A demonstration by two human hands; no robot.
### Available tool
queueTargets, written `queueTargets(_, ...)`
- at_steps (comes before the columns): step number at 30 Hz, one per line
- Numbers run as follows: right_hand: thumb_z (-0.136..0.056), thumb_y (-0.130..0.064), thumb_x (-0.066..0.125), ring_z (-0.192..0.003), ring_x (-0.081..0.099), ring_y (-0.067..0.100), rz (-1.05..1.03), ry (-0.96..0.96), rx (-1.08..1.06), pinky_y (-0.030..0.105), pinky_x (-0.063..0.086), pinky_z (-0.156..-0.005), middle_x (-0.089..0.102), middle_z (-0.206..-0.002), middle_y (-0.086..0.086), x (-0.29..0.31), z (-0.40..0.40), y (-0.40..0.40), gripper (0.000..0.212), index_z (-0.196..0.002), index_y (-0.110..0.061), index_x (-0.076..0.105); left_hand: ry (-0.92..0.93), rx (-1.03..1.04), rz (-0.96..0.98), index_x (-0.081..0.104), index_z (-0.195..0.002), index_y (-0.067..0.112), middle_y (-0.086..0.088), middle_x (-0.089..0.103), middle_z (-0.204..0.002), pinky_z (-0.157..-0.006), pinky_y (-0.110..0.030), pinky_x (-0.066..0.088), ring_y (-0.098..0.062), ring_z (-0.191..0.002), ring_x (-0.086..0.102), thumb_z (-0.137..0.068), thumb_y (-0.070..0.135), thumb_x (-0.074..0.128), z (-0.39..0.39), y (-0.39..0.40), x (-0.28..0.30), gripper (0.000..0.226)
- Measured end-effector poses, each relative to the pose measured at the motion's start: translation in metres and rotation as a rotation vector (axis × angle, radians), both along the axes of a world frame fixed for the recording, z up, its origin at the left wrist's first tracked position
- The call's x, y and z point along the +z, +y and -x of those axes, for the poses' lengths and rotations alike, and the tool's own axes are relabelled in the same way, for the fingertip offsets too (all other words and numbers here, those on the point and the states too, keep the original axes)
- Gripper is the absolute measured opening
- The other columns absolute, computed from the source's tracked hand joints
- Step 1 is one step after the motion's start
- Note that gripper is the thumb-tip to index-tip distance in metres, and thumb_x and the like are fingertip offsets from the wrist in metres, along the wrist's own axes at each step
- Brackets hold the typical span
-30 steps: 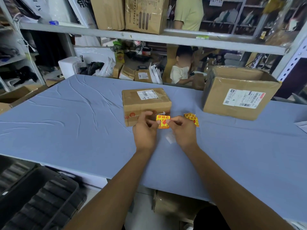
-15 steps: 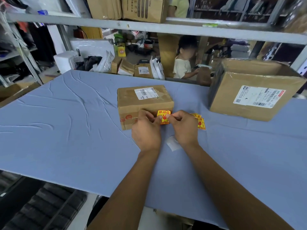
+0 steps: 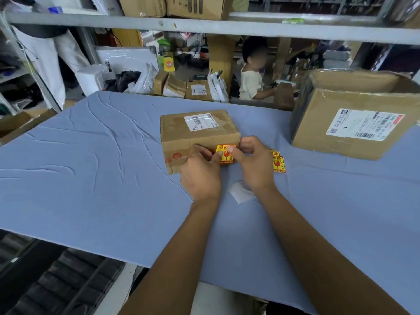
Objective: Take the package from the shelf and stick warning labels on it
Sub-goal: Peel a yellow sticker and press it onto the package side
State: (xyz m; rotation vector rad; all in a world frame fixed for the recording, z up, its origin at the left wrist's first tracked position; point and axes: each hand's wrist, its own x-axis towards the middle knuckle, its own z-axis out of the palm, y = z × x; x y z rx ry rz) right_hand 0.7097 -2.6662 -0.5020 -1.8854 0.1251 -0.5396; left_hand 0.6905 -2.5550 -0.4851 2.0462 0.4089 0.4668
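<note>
Two cardboard boxes sit on the wide surface covered in wrinkled blue cloth (image 3: pixel 91 178) in front of you. To your right stands the large open-topped brown carton (image 3: pixel 354 119), a white shipping label on its near side. At the middle lies the small taped brown cardboard package (image 3: pixel 195 135), flat on the cloth with a white barcode label on its top face and a red stamp on its near side.

Your left hand (image 3: pixel 201 171) rests against the near side of the package, fingers curled, its thumb touching the left edge of the yellow-and-red warning label (image 3: pixel 225 154). Your right hand (image 3: pixel 252 164) presses the same label from the right, thumb on its face and fingers bent against the package's near right corner. That label lies on the package's near side, close to the right corner, and both hands are pinched narrow upon it.

Just beside your right hand, a small stack of spare yellow warning labels (image 3: pixel 278 163) lies on the cloth. Under your right wrist lies a scrap of white backing paper (image 3: pixel 239 194).
</note>
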Motion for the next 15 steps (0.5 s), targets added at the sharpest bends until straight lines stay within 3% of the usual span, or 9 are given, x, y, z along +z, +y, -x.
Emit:
queueTargets(3,-0.082,-0.024,0.076,-0.073,0.064,0.003,0.029,-0.029,-0.03,0.012,0.048,-0.066,0.071,-0.081,-0.002,-0.001,0.003,0.001,0.018,-0.089,-0.008,0.071,0.008,0.016,-0.097,0.06,-0.086,0.018,0.0,0.068,-0.082,-0.069,-0.035,0.05,-0.029,-0.087,0.065,-0.082,0.043,0.07,-0.001,0.005,-0.001,0.028)
queueTargets(6,-0.082,-0.026,0.076,-0.07,0.061,0.0,0.089,-0.024,-0.037,0.019,0.051,-0.065,0.068,-0.08,-0.004,-0.001,0.006,0.008,0.02,-0.09,-0.009,0.069,0.081,0.02,-0.272,0.059,-0.096,0.018,-0.011,0.07,-0.096,-0.069,-0.034,0.041,-0.036,-0.093,0.064,-0.085,0.052,0.063,-0.002,0.018,0.002,0.036)
queueTargets(8,-0.079,-0.026,0.079,-0.083,0.063,0.005,0.1,-0.039,-0.016,0.025,0.055,-0.075,0.068,-0.1,-0.002,0.001,0.006,0.011,0.036,-0.108,-0.013,0.063,0.107,0.053,-0.339,0.06,-0.1,0.016,-0.012,0.068,-0.102,-0.07,-0.036,0.039,-0.038,-0.097,0.063,-0.08,0.059,0.065,-0.003,0.034,0.004,0.048)
queueTargets(11,-0.076,-0.03,0.081,-0.121,0.054,0.014,0.199,-0.079,0.096,0.031,0.05,-0.096,0.048,-0.141,-0.001,0.003,0.0,0.008,0.071,-0.138,-0.029,0.047,-0.165,0.087,-0.48,0.055,-0.099,0.009,-0.017,0.059,-0.112,-0.075,-0.044,0.043,-0.04,-0.103,0.056,-0.071,0.055,0.075,-0.006,0.058,-0.001,0.058)
queueTargets(13,-0.079,-0.035,0.076,-0.138,0.041,0.014,0.251,-0.079,0.171,0.04,0.044,-0.108,0.038,-0.152,-0.002,0.005,-0.005,0.008,0.069,-0.14,-0.033,0.046,-0.265,0.06,-0.618,0.053,-0.106,0.011,-0.022,0.05,-0.132,-0.091,-0.051,0.04,-0.044,-0.119,0.048,-0.071,0.061,0.071,-0.012,0.065,-0.003,0.063)
queueTargets(15,-0.082,-0.037,0.071,-0.141,0.039,0.014,0.226,-0.084,0.215,0.045,0.043,-0.11,0.039,-0.153,-0.001,0.005,-0.008,0.01,0.058,-0.137,-0.032,0.051,-0.217,-0.051,-0.648,0.05,-0.118,0.019,-0.02,0.03,-0.154,-0.104,-0.061,0.028,-0.045,-0.14,0.028,-0.072,0.072,0.06,-0.02,0.064,0.0,0.071)
